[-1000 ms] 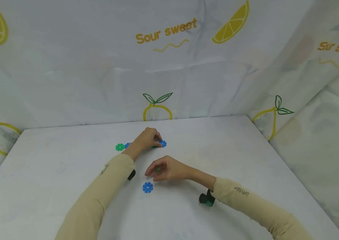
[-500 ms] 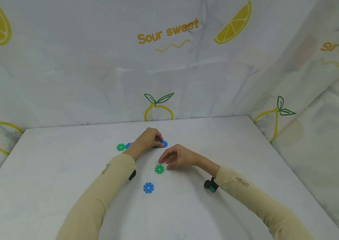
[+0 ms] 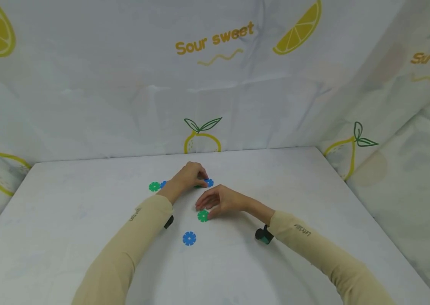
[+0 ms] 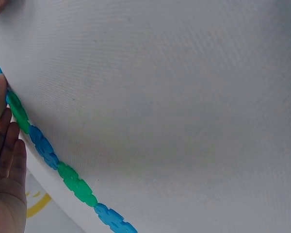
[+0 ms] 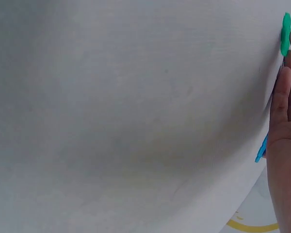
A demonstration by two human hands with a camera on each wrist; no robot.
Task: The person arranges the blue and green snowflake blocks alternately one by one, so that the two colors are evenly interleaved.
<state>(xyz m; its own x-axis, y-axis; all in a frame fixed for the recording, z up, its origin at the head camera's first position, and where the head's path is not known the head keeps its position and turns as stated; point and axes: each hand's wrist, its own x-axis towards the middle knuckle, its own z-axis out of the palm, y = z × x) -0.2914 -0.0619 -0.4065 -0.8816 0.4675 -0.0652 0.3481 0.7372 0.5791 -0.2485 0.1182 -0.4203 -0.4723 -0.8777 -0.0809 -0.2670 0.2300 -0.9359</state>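
Notched plastic snowflake discs in blue and green form a joined-looking row on the white table. My left hand [image 3: 191,174] is over the row's right end, thumb and fingertips pinching the end blue snowflake disc [image 3: 209,182]. The left wrist view shows a green disc [image 4: 18,111], a blue disc [image 4: 43,146] and another green disc [image 4: 75,184] along that hand. Nearer, my right hand [image 3: 224,200] arches over a loose green snowflake disc [image 3: 203,216], thumb at its right edge and fingers spread above. Most of the row's middle is hidden by the left hand and wrist.
A loose blue snowflake disc [image 3: 189,238] lies closer to me. The row's left end shows a green disc [image 3: 154,186]. Behind the white tabletop [image 3: 85,212] hangs a printed lemon curtain [image 3: 135,106], and another sheet hangs along the right.
My right hand drew away from the loose green disc, back and to the right, then came slightly left so its thumb reaches the disc. The left hand has stayed on the row's end.
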